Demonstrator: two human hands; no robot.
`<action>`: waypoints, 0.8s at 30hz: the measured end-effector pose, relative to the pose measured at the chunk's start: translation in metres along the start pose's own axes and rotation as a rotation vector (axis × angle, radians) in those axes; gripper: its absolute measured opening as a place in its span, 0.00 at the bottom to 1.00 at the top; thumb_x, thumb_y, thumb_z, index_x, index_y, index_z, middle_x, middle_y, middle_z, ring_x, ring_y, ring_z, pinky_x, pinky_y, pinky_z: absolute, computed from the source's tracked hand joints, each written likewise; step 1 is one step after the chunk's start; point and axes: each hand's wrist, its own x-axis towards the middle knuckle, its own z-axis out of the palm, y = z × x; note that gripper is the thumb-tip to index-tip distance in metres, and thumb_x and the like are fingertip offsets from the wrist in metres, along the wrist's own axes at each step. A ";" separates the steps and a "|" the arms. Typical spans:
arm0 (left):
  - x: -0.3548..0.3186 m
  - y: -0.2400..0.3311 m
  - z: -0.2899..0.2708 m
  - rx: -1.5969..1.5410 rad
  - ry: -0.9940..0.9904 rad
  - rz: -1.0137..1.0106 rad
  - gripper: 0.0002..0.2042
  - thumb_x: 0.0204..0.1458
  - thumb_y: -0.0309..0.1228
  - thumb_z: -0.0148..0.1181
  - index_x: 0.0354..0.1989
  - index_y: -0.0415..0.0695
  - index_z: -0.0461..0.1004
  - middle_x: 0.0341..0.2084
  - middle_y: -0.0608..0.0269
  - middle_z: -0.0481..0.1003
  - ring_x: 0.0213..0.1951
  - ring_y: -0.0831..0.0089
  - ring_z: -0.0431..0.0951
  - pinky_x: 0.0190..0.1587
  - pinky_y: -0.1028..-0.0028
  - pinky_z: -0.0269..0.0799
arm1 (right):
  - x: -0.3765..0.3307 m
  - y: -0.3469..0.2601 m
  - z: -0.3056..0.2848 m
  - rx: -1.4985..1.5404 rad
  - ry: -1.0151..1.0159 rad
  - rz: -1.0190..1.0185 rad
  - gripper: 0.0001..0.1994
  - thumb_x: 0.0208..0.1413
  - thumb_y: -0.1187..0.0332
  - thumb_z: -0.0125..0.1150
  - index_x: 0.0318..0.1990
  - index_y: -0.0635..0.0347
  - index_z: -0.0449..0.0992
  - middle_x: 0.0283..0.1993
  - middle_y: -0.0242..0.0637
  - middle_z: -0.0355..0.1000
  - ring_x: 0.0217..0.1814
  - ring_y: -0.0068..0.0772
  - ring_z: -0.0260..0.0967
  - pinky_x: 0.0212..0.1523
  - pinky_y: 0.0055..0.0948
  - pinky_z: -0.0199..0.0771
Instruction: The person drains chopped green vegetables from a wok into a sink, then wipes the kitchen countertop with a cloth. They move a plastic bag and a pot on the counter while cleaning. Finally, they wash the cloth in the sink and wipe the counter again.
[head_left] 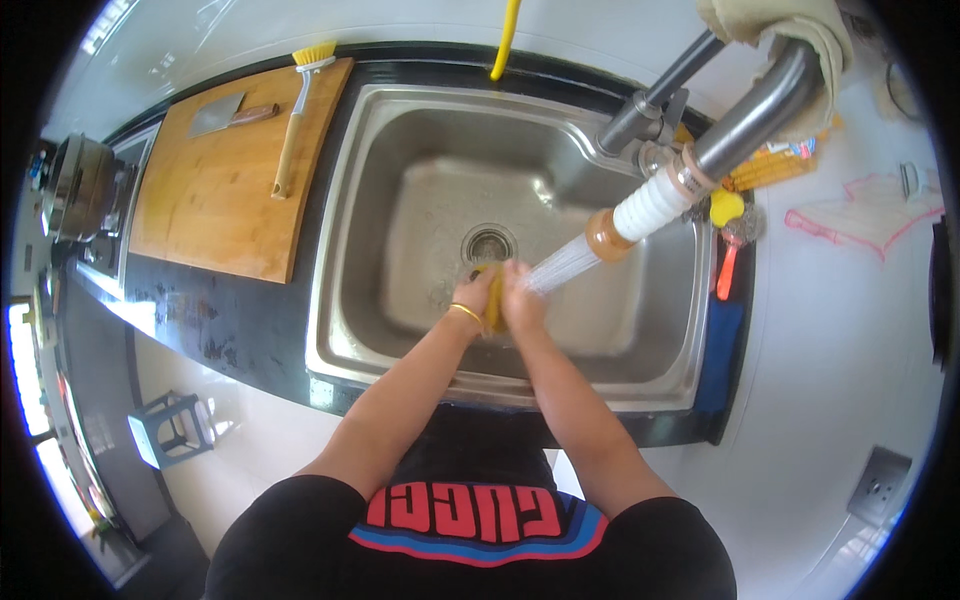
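Black countertop (250, 330) runs across the middle of the frame, and set into it I see a stainless steel sink (400, 300) with its drain (488, 243) near the centre of the basin. From the upper right a metal faucet (745, 110) reaches down, ending in a white ribbed nozzle (650, 205) that sprays water toward the centre.

Under that spray my two hands meet over the basin, just below the drain. My left hand (478, 295), with a gold bracelet (465, 312) at the wrist, and my right hand (520, 300) press against each other, fingers curled narrow around a yellow item (493, 308) pinched between them. Only a thin strip of it shows, so I cannot tell what kind of thing it is. The water lands on the right hand.

At the upper left of the frame a wooden cutting board (215, 200) lies on the counter, with a cleaver (225, 113) on its far corner and a yellow-bristled brush (300, 100) with a wooden handle lying along its right side. A pale cloth (790, 25) is draped over the faucet at the upper right. To the right of the sink rim sits a clutter of yellow and orange scrubbing things (740, 195), too small to sort out. A pot (75, 185) stands at the far left edge.
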 end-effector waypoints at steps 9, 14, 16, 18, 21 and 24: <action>-0.052 0.042 0.024 -0.027 -0.055 -0.002 0.23 0.50 0.51 0.52 0.39 0.39 0.70 0.31 0.56 0.73 0.34 0.62 0.73 0.36 0.65 0.69 | -0.003 -0.012 -0.024 -0.315 -0.272 0.112 0.14 0.56 0.61 0.46 0.32 0.64 0.71 0.30 0.56 0.69 0.36 0.53 0.68 0.35 0.44 0.65; -0.078 0.063 0.033 -0.363 -0.580 -0.136 0.30 0.48 0.59 0.47 0.38 0.39 0.70 0.34 0.55 0.73 0.37 0.61 0.73 0.40 0.63 0.70 | 0.028 0.062 -0.013 0.405 -0.118 0.436 0.26 0.54 0.46 0.46 0.49 0.60 0.67 0.46 0.45 0.69 0.50 0.42 0.66 0.47 0.36 0.64; -0.086 0.071 0.022 -0.393 -0.648 -0.090 0.32 0.48 0.62 0.43 0.39 0.40 0.70 0.35 0.54 0.73 0.37 0.61 0.74 0.41 0.64 0.70 | 0.020 0.012 -0.047 0.743 -0.252 0.982 0.27 0.53 0.46 0.48 0.51 0.59 0.65 0.51 0.41 0.67 0.52 0.39 0.64 0.51 0.36 0.62; -0.063 0.061 0.013 -0.409 -0.677 -0.058 0.34 0.47 0.63 0.41 0.39 0.39 0.70 0.36 0.54 0.73 0.38 0.62 0.74 0.41 0.64 0.71 | 0.019 0.015 -0.047 1.035 -0.542 0.857 0.31 0.52 0.51 0.52 0.57 0.64 0.57 0.51 0.44 0.66 0.54 0.42 0.64 0.53 0.32 0.63; -0.082 0.067 0.029 -0.362 -0.585 -0.001 0.28 0.50 0.57 0.45 0.38 0.39 0.69 0.34 0.57 0.73 0.37 0.64 0.74 0.40 0.64 0.72 | 0.021 0.027 -0.032 1.185 -0.529 0.645 0.24 0.51 0.55 0.52 0.50 0.65 0.65 0.46 0.42 0.68 0.47 0.40 0.67 0.47 0.34 0.67; -0.051 0.057 0.023 -0.194 -0.125 0.310 0.23 0.53 0.49 0.48 0.45 0.40 0.65 0.37 0.59 0.71 0.40 0.63 0.73 0.43 0.62 0.71 | 0.026 0.017 -0.033 1.145 -0.288 0.564 0.16 0.49 0.64 0.55 0.44 0.63 0.68 0.40 0.41 0.70 0.41 0.38 0.69 0.42 0.37 0.70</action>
